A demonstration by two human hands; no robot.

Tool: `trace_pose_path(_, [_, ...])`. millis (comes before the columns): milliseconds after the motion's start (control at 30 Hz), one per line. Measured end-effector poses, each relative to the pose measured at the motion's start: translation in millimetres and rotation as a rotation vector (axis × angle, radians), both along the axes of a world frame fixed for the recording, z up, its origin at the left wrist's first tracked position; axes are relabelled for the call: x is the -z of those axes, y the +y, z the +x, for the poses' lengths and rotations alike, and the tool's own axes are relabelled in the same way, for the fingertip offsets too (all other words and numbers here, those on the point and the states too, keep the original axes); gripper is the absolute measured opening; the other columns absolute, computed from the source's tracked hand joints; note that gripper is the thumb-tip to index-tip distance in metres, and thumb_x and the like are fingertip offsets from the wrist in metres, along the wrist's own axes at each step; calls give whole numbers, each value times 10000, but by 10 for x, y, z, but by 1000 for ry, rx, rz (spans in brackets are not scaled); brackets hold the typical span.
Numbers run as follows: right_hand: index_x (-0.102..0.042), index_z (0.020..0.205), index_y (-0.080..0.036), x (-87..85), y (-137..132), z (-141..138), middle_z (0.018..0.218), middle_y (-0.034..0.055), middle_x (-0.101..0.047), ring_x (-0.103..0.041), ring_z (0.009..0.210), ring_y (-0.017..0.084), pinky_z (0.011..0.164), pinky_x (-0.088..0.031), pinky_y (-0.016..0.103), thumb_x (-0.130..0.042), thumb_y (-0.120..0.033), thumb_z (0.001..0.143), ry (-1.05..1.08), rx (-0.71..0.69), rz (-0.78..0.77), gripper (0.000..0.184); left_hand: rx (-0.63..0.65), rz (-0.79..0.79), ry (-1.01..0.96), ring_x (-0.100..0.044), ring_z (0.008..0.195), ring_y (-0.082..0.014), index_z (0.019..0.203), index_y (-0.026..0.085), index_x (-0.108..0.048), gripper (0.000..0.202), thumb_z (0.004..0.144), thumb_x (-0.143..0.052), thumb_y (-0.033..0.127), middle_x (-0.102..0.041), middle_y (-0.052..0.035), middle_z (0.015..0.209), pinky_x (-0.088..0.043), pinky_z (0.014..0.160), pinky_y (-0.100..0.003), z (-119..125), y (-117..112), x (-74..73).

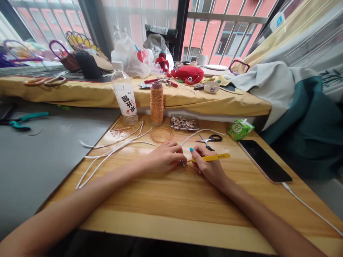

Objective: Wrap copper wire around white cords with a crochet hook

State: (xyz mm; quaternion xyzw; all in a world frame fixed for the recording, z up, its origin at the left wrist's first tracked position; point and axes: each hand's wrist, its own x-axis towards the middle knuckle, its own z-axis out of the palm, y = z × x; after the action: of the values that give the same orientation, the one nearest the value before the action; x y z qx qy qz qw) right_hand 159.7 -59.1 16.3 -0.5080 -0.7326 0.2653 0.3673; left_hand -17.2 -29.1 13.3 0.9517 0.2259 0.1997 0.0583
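Note:
My left hand [168, 157] is closed in a pinch over the wooden table, its fingertips on a white cord [199, 131]. The cord's far end runs out behind my fingers to the right, and a small white bit of it shows at the fingertips. My right hand [210, 166] grips yellow tweezers [217, 157], whose tips point left and meet the spot where my left fingers pinch. Just behind my right hand lie small scissors [211, 138] with black handles. Exactly how the cord is shaped between my fingers is hidden.
More white cords [115, 150] lie at left. Behind them stand a water bottle [125, 96], an orange thread spool [157, 103] and a clear tray [184, 122] of small knotted pieces. A phone [264, 160] on a cable and a green packet [240, 129] are at right.

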Motion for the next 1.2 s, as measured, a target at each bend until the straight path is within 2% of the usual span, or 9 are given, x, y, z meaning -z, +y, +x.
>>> trace_pose_path(233, [-382, 595, -192, -15, -19, -1, 435, -50, -416, -361, 368, 70, 390, -292, 200, -366, -347, 826, 26, 37, 24, 278, 9, 4, 5, -408, 807, -151, 893, 221, -591, 228, 823, -377, 187, -553, -36, 854, -325, 746, -284, 0, -12, -28])
trace_pose_path(400, [-391, 594, -190, -27, -18, -14, 455, -42, -430, -378, 383, 76, 399, -300, 204, -375, -315, 817, -39, 15, 51, 257, 11, -7, -11, -408, 801, -149, 881, 218, -594, 223, 815, -385, 176, -552, -34, 841, -332, 734, -277, -3, -7, -23])
trace_pose_path(633, [-356, 620, -201, -15, -20, -8, 434, -69, -416, -341, 316, 57, 345, -278, 191, -382, -381, 821, 202, 57, -97, 270, 14, -28, -24, -411, 801, -151, 878, 214, -599, 226, 808, -388, 172, -536, -41, 831, -341, 734, -277, 1, 7, -9])
trace_pose_path(800, [-376, 618, -197, -13, -28, -16, 436, -57, -424, -366, 331, 66, 347, -286, 193, -372, -386, 821, 114, 21, -69, 277, 16, -26, -26, -415, 812, -151, 881, 214, -594, 227, 813, -381, 177, -533, -45, 844, -343, 752, -284, -2, 11, 2])
trace_pose_path(1033, [-396, 614, -200, -30, -30, -41, 446, -42, -441, -395, 375, 86, 399, -307, 211, -374, -309, 818, -41, 21, 35, 233, 4, -71, -33, -423, 821, -151, 862, 212, -595, 215, 784, -406, 145, -534, -43, 850, -350, 757, -282, 14, 7, -1])
trace_pose_path(1200, [-394, 612, -202, -13, -37, -69, 472, -33, -445, -418, 426, 98, 440, -318, 218, -371, -289, 813, -120, 73, 142, 220, -34, -122, -18, -429, 814, -153, 837, 190, -606, 197, 759, -431, 146, -529, -50, 830, -355, 773, -286, 39, -20, -31])
